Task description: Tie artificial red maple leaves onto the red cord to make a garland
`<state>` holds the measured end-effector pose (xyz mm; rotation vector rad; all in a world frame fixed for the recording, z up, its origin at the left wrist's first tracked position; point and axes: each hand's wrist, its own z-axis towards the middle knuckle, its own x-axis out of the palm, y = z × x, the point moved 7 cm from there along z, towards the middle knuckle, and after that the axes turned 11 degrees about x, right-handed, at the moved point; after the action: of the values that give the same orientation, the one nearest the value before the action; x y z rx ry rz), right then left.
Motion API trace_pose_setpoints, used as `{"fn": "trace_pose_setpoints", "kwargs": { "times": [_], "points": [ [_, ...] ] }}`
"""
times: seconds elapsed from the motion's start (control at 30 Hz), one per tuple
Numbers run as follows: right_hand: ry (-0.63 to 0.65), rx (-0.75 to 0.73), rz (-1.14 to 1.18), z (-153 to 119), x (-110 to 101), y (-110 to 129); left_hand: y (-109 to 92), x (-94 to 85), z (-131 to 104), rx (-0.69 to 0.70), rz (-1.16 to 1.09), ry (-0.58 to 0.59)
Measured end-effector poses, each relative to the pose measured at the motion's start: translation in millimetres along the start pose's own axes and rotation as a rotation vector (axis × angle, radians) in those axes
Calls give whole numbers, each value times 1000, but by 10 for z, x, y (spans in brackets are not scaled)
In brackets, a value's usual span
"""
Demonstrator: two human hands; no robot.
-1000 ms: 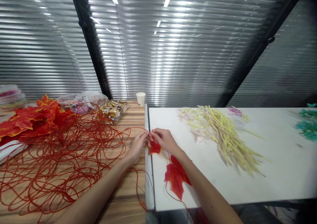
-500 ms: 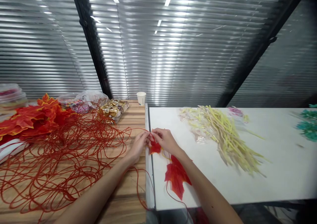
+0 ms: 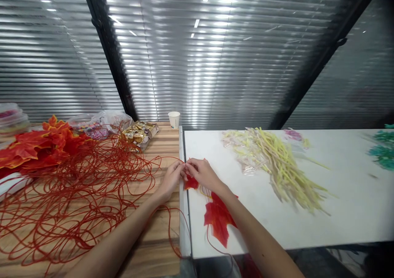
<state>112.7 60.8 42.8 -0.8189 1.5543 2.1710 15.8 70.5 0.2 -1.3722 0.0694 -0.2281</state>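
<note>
My left hand [image 3: 172, 178] and my right hand [image 3: 201, 173] meet over the seam between the two tables, both with fingers pinched on the red cord. The cord [image 3: 169, 158] runs left from my fingertips to a large loose tangle [image 3: 92, 167]. Under my fingers hangs a small red leaf [image 3: 191, 182], partly hidden by my right hand. A larger red maple leaf [image 3: 219, 220] lies on the white table beside my right forearm, with a cord end trailing below it.
On the wooden table [image 3: 154, 245] are a pile of red-orange leaves [image 3: 40, 144], gold packets [image 3: 140, 133], plastic bags [image 3: 112, 120] and a paper cup [image 3: 174, 120]. The white table [image 3: 344, 204] holds yellow stems [image 3: 280, 167], a pink bundle [image 3: 292, 134] and green sprigs [image 3: 383, 151].
The view has shifted slightly, so the table things appear a little higher and further left. My fingers stay pinched together at nearly the same spot.
</note>
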Motion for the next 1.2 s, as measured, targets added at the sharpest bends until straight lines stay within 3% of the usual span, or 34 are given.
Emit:
{"fn": "trace_pose_setpoints", "kwargs": {
  "times": [1.2],
  "points": [
    [-27, -47, 8, 5, -25, 0, -25, 25, -5, 1, -9, 13]
  ]
}}
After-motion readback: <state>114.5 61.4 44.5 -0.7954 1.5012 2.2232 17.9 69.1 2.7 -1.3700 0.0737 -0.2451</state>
